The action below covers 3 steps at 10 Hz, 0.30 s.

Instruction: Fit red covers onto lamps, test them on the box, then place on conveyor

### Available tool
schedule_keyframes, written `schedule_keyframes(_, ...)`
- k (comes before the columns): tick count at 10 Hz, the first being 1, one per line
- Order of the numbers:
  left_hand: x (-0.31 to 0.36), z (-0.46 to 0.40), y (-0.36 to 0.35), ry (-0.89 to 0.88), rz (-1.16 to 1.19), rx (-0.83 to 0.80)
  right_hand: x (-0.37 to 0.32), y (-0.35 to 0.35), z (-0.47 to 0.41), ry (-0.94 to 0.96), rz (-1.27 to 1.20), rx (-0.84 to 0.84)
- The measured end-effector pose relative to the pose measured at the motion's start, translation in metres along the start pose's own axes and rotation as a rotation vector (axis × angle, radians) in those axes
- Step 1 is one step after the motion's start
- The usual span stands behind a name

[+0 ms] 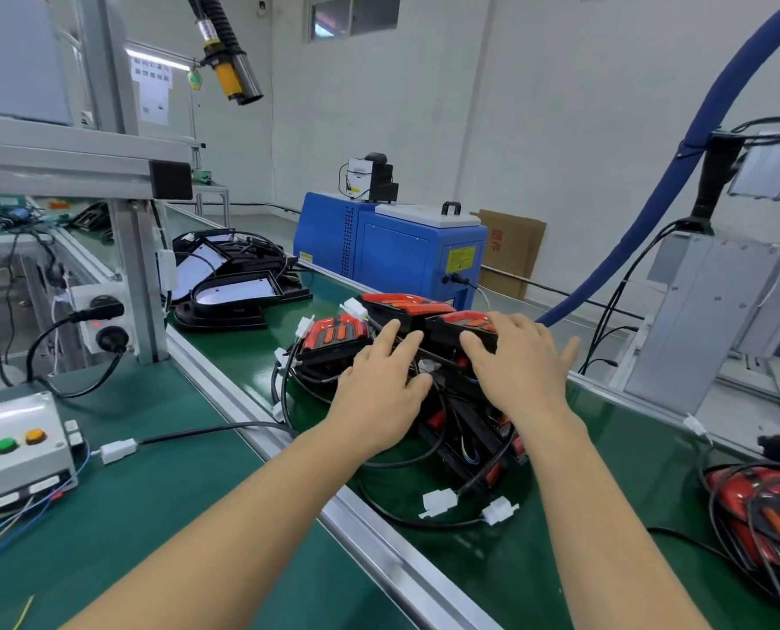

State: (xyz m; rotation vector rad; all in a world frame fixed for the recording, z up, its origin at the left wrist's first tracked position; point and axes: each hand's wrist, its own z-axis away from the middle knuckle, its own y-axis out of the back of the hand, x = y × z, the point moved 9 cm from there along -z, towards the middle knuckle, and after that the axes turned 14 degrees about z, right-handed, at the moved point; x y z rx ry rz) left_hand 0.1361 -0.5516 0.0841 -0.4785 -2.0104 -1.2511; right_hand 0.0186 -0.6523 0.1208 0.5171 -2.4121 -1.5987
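Under both hands, a heap of red-covered lamps (pixel 406 352) lay on the green conveyor (pixel 583 447), cables tangled through it.

The left hand (pixel 381 393) and right hand (pixel 522 361) rested flat on the pile, fingers spread, grasping nothing. Loose white plugs (pixel 438 501) near the wrists could snag and drag a neighbouring lamp off. Left of the left hand sat the button box (pixel 17 447); beyond the fingertips, uncovered black lamp bases (pixel 238 293) and a blue machine (pixel 388 247) crowded the belt's far end.

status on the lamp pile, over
Left hand and right hand open, flat on lamps piled on conveyor. Cables tangled around pile.
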Motion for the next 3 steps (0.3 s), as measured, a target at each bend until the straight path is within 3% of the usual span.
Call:
schedule_keyframes(2, -0.025, 0.05, 0.036, 0.016, 0.099, 0.124, -0.024, 0.022, 0.019, 0.09, -0.079, 0.125)
schedule_keyframes(3, -0.047, 0.086, 0.055, 0.1, 0.131, 0.175, -0.06, 0.028, 0.05, 0.245, -0.133, 0.186)
